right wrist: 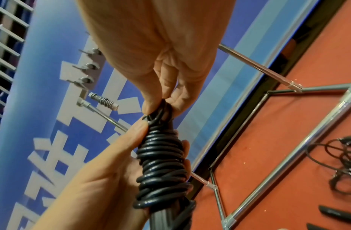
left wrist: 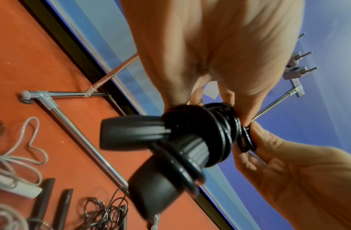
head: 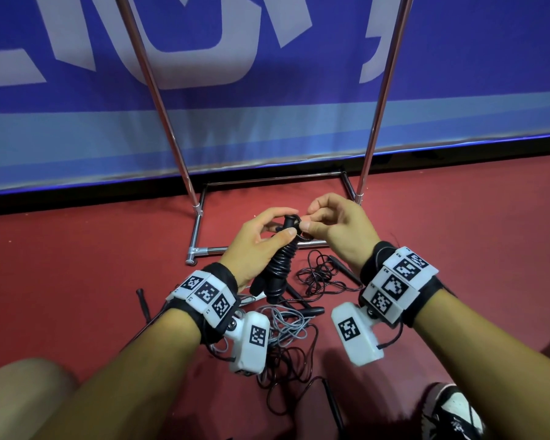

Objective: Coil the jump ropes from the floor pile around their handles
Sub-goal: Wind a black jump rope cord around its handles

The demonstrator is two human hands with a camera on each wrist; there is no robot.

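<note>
The left hand grips the coiled black jump rope by its paired handles, held above the floor pile so turns stay tight. The right hand pinches the last loop at the far tip (probably tucking the end), fingers pressed together.

Glossy black rubbery rope, shiny metal rack, matt red floor
</note>
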